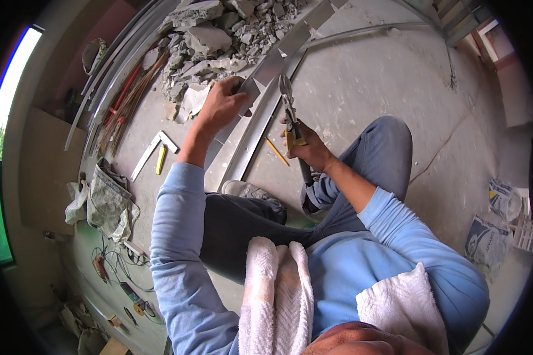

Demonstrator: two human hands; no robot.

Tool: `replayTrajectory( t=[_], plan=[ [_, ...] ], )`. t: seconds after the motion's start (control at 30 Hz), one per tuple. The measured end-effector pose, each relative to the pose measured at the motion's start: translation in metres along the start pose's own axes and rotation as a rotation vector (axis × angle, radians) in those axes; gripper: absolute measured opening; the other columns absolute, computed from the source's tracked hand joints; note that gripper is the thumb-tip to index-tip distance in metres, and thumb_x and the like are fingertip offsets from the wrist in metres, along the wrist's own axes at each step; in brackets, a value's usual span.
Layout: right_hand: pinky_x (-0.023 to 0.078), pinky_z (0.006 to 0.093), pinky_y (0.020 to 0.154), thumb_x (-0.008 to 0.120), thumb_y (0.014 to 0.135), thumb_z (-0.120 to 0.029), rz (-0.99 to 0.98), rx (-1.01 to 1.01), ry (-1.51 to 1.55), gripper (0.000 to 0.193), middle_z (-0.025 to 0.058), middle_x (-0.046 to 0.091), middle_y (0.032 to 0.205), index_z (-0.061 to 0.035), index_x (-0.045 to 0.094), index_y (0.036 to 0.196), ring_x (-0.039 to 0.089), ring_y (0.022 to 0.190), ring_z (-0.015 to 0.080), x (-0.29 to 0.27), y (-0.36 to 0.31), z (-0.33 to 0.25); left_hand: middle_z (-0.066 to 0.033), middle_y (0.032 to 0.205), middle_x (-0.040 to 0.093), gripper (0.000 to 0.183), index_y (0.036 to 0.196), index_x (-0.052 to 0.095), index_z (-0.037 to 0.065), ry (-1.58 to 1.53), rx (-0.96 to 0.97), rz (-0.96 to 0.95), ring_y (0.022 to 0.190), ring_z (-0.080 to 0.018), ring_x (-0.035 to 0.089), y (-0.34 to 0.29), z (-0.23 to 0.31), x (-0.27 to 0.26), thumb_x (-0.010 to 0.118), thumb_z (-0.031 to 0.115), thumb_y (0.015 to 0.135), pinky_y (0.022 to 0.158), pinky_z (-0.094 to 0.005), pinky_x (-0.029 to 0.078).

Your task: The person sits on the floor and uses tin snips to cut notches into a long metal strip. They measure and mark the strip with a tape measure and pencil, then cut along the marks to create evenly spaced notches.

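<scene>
My left hand (220, 106) is closed on the edge of a thin grey sheet-metal strip (250, 92), thumb on the near side. The strip runs away from me towards the rubble. Wrapped round the handles of a pair of tin snips (289, 112) is my right hand (312, 149). The snips point away from me, their blades just right of the metal and apparently apart from it. A long metal channel (249, 145) lies on the floor between my hands. Close to its right side is a yellow pencil (276, 151).
Broken concrete (207, 41) is heaped at the far left, near long metal profiles (98, 89). A white square (149, 155) and a yellow-handled tool (161, 160) lie left. Nearer are an angle grinder (133, 299), cables and plastic bags (109, 198). More bags (488, 239) stand right.
</scene>
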State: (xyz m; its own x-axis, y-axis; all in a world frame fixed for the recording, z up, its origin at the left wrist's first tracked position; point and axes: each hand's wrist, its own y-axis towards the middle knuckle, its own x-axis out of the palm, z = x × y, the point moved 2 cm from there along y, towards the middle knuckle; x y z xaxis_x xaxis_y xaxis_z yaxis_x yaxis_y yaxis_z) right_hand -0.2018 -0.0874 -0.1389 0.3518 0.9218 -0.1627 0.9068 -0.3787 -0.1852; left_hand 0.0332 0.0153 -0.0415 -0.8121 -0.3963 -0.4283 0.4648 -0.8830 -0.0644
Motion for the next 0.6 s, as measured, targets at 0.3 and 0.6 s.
replayTrajectory(
  t=[0.3,0.6],
  plan=[
    [0.048,0.0309,0.07,0.07,0.071,-0.011,0.014,-0.079,0.075,0.049,0.004,0.056,0.085,-0.0018,0.06,0.118,0.051,0.072,0.0149,-0.021,0.021,-0.016,-0.0124,0.093,0.073,0.039,0.12,0.062,-0.006,0.182,0.071,-0.023,0.088,-0.0211,0.07,-0.011,-0.006,-0.004,0.066,0.021,0.092,0.084,-0.0343,0.053],
    [0.052,0.0323,0.086,0.066,0.066,-0.005,-0.022,0.001,0.154,0.079,0.0088,0.062,0.114,-0.0099,0.053,0.144,0.059,0.094,0.0173,-0.024,0.026,-0.023,-0.0075,0.086,0.072,0.027,0.102,0.069,0.0,-0.055,-0.262,-0.213,0.079,-0.0156,0.069,-0.04,-0.029,-0.023,0.069,0.026,0.093,0.076,-0.0336,0.053]
  ],
)
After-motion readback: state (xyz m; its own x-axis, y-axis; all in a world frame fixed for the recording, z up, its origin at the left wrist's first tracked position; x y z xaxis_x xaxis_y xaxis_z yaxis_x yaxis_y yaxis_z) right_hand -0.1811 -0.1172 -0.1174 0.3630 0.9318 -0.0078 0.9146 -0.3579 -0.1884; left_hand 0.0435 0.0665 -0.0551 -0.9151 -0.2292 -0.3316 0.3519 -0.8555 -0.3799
